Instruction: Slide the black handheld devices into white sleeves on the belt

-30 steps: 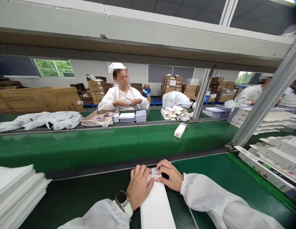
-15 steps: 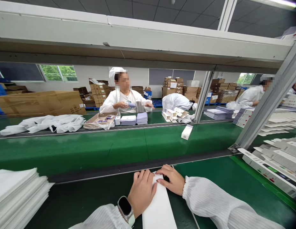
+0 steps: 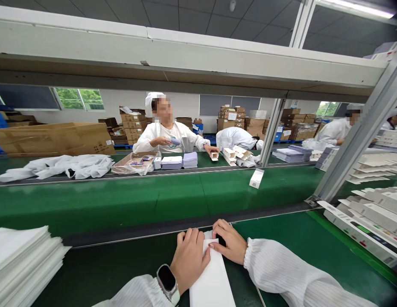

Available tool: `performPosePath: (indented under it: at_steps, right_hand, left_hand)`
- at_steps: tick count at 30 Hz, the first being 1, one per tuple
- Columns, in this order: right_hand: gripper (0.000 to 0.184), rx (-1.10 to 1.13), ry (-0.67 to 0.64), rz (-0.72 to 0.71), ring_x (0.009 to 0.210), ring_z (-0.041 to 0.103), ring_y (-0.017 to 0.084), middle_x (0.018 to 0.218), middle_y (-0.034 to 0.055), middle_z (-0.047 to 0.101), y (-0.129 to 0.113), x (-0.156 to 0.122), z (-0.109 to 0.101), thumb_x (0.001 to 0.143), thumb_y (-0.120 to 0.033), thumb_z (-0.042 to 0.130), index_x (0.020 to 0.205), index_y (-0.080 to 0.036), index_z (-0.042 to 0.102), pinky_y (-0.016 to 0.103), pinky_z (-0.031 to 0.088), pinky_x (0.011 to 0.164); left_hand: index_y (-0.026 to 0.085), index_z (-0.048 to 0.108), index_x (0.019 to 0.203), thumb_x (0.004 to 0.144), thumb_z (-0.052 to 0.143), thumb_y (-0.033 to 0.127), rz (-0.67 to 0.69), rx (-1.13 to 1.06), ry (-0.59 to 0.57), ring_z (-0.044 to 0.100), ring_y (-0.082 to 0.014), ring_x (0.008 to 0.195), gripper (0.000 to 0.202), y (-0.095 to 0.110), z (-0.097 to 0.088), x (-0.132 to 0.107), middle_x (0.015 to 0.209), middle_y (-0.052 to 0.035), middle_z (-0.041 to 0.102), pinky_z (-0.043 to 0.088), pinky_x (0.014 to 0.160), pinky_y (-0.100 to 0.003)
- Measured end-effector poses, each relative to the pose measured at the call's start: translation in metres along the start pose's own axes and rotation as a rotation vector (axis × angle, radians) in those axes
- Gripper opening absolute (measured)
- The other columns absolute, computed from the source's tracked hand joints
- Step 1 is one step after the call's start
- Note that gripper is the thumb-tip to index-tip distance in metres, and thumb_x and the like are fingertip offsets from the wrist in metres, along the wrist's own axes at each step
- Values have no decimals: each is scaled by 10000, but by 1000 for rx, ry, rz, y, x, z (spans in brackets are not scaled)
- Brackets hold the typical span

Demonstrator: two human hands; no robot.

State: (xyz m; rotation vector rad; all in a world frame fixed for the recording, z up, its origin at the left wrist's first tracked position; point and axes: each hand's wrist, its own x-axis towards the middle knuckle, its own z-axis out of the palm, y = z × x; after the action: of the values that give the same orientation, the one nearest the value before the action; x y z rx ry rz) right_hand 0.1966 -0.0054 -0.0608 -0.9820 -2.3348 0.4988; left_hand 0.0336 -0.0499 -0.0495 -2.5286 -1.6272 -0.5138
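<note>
A long flat white carton [image 3: 213,279] lies on the green bench in front of me, running away from my body. My left hand [image 3: 189,259], with a smartwatch on its wrist, rests on the carton's far left end with fingers curled over it. My right hand [image 3: 227,243] pinches the carton's far right corner, fingers bent. Both hands meet at the carton's far end flap, which they partly hide.
A stack of flat white sheets [image 3: 22,260] sits at my left. Flat printed cartons [image 3: 365,221] lie at my right behind a slanted metal post [image 3: 352,140]. A small white box [image 3: 256,178] rides the green conveyor [image 3: 121,198]. A person in white [image 3: 168,132] works opposite.
My hands have stayed at the carton's far end, shifting only slightly. The small white box has travelled right along the conveyor. The person opposite has reached an arm out to the right.
</note>
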Motion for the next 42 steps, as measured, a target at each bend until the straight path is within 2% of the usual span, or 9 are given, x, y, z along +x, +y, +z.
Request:
performPosePath:
  at_steps: [5, 10, 17, 21, 26, 32, 36, 42]
  right_hand:
    - [108, 10, -39, -34, 725, 441, 144, 725, 15, 492, 5, 0, 3, 771, -284, 455, 739, -186, 488, 268, 379, 660]
    - [207, -18, -39, -54, 726, 448, 140, 759, 22, 519, 5, 0, 3, 769, -316, 462, 920, -186, 517, 260, 385, 670]
    - [167, -91, -7, -85, 765, 435, 139, 783, 30, 479, 4, 1, 4, 770, -320, 457, 772, -178, 544, 250, 387, 675]
    - [105, -29, 36, -91, 795, 431, 137, 802, 30, 472, 3, 1, 5, 779, -251, 448, 761, -170, 513, 257, 378, 703]
    - [81, 75, 66, -35, 776, 445, 133, 800, 29, 458, 6, 8, 8, 787, -212, 420, 750, -172, 480, 261, 382, 673]
    - [83, 110, 66, -1, 890, 449, 148, 926, 30, 497, 4, 13, 8, 793, -207, 406, 752, -185, 475, 280, 361, 770]
    - [129, 108, 19, 25, 812, 475, 142, 824, 16, 524, 5, 15, 11, 813, -215, 362, 762, -190, 478, 273, 372, 738]
    - [199, 37, 29, 45, 769, 474, 148, 774, 28, 487, 9, 19, 26, 835, -262, 300, 725, -182, 444, 274, 382, 699]
  left_hand:
    - [164, 490, 790, 787, 363, 240, 11, 21, 27, 444, -214, 793, 148, 0, 1, 0, 806, -51, 493, 318, 682, -347]
    - [165, 492, 813, 798, 333, 201, 39, 48, 26, 447, -202, 792, 163, 2, -2, -1, 799, -43, 501, 315, 695, -346]
    - [175, 496, 799, 836, 261, 214, 81, 3, -35, 460, -192, 753, 241, 0, -3, 2, 765, -41, 518, 303, 696, -344]
    - [196, 478, 854, 853, 230, 248, 32, -116, -93, 462, -190, 796, 253, -1, -14, 0, 825, -30, 527, 308, 711, -337]
    - [197, 460, 784, 870, 151, 243, -66, -211, -95, 451, -173, 774, 324, -10, -20, 3, 796, -11, 517, 316, 709, -328]
    - [189, 454, 754, 868, 159, 265, -165, -325, -24, 429, -166, 825, 325, -15, -4, 5, 831, -22, 470, 332, 762, -320]
    - [186, 457, 753, 864, 164, 252, -249, -431, 23, 440, -150, 835, 320, -10, 5, 4, 820, -22, 466, 307, 847, -321]
    - [170, 486, 742, 833, 223, 242, -417, -443, 95, 448, -182, 869, 288, -4, 13, 5, 844, -50, 495, 301, 858, -358]
